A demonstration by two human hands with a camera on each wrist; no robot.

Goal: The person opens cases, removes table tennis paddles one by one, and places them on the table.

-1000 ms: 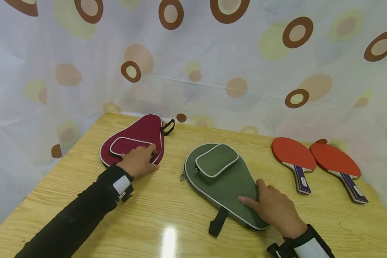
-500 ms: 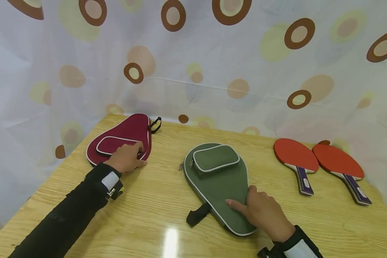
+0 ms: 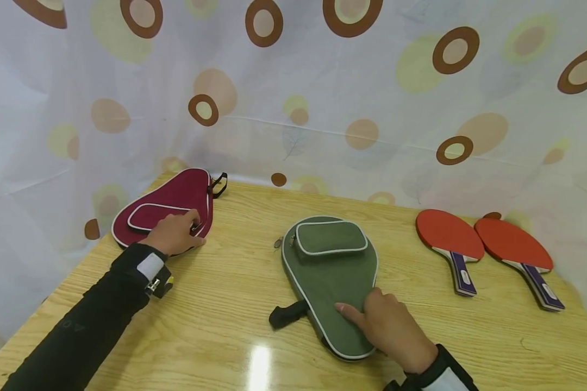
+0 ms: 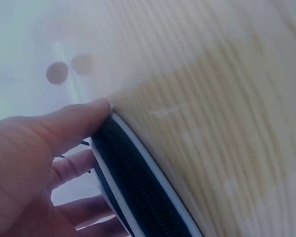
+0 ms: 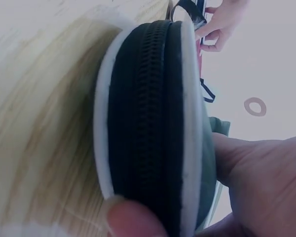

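At the table's far left corner lies a maroon paddle case (image 3: 188,187) with white piping and a front pocket. My left hand (image 3: 173,231) grips its near right edge; the left wrist view shows the thumb and fingers on either side of the zippered edge (image 4: 138,173). A green paddle case (image 3: 335,277) lies mid-table, its pocket end away from me and its black strap (image 3: 287,314) out to the left. My right hand (image 3: 393,328) holds its narrow end, thumb on top. In the right wrist view a fingertip (image 5: 133,219) touches the zippered side.
Two red table tennis paddles (image 3: 448,236) (image 3: 513,243) lie side by side on the right, handles toward me. Behind the wooden table (image 3: 215,304) hangs a white curtain (image 3: 293,70) with brown and yellow circles.
The maroon case has slid left with my left hand. My right hand has moved left and turned the green case, so its narrow end now points more directly toward me. The paddles have stayed put.
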